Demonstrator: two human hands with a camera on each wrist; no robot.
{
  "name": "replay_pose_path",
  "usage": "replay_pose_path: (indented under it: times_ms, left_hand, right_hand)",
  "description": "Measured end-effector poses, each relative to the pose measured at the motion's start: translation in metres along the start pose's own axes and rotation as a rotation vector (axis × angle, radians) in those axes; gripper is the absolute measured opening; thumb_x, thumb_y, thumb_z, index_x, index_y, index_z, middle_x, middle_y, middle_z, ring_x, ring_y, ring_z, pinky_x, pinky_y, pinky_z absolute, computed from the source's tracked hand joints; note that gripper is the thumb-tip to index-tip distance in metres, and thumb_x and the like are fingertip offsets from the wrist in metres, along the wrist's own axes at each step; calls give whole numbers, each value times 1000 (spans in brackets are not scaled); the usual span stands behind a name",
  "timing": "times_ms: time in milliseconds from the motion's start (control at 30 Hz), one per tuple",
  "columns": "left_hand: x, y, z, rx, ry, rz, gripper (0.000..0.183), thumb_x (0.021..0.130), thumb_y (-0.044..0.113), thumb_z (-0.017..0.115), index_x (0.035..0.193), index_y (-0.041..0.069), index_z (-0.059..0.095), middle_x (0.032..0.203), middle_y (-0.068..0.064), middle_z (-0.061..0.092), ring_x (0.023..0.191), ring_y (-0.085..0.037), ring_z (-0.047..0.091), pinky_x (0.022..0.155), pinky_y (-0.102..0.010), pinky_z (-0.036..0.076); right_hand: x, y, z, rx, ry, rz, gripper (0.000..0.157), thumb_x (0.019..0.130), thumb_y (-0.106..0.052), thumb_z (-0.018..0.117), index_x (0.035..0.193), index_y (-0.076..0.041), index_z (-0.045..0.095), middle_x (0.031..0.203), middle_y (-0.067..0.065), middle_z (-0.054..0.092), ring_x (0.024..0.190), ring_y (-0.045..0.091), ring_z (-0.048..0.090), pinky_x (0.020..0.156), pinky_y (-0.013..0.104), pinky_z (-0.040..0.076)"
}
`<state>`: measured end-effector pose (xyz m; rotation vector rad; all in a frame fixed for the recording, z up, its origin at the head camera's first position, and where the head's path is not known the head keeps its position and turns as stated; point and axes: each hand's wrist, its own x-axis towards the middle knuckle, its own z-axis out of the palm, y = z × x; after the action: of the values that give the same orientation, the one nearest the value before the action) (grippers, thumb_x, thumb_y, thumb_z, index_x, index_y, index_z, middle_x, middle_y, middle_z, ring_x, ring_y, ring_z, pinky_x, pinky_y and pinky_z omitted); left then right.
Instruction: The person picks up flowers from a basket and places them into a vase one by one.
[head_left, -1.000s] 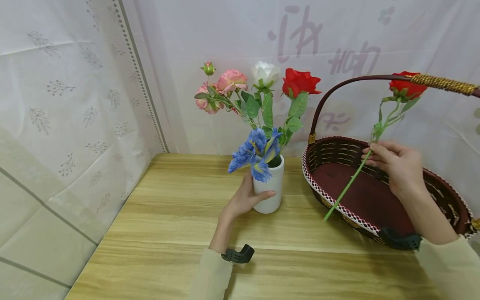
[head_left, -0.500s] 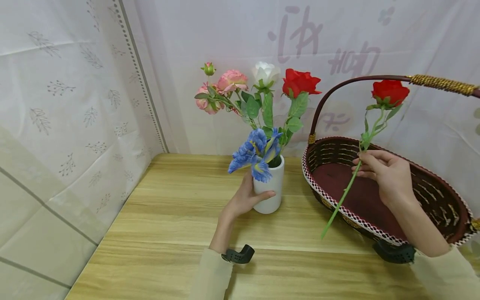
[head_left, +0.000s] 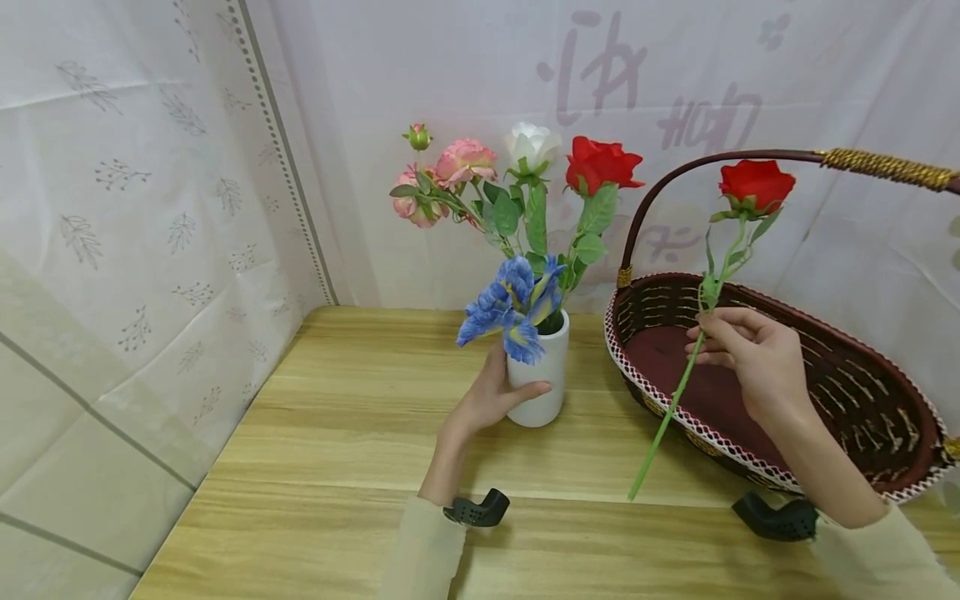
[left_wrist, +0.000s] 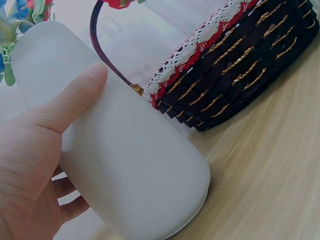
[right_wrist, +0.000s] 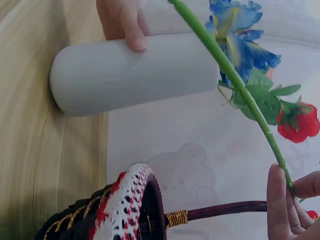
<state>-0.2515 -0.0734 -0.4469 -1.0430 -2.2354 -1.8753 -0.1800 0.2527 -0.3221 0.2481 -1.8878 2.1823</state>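
A white vase [head_left: 542,387] stands upright on the wooden table, and my left hand [head_left: 487,396] grips its left side with the thumb across the front. In the vase are a blue iris [head_left: 513,308], pink flowers [head_left: 465,161], a white rose [head_left: 532,148] and a red rose [head_left: 602,164]. My right hand [head_left: 761,358] pinches the green stem [head_left: 678,390] of another red rose [head_left: 757,187] between thumb and fingers. That rose tilts, bloom up to the right and stem end down to the left. The right wrist view has the stem [right_wrist: 235,80] crossing in front of the vase [right_wrist: 130,75].
A dark woven basket [head_left: 870,408] with white-and-red trim stands at the right, under my right hand. Its arched handle [head_left: 645,208] rises behind the held rose. Pale printed cloth [head_left: 360,208] hangs behind and to the left of the table [head_left: 322,467].
My right hand has moved left and toward me with the red rose, carrying the stem's lower end lower, in front of the basket. The left hand and the vase have stayed put.
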Motion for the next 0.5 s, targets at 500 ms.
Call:
replay_pose_path:
  times_ms: [500]
  left_hand:
    - [2, 10, -1, -24, -6, 13, 86, 89, 14, 79, 155, 29, 27, 145, 5, 47, 131, -16, 48, 109, -45, 39]
  right_hand:
    - [-2, -7, 26, -89, -62, -52, 18, 97, -9, 69, 108, 6, 68, 86, 11, 74, 70, 21, 72, 64, 30, 59]
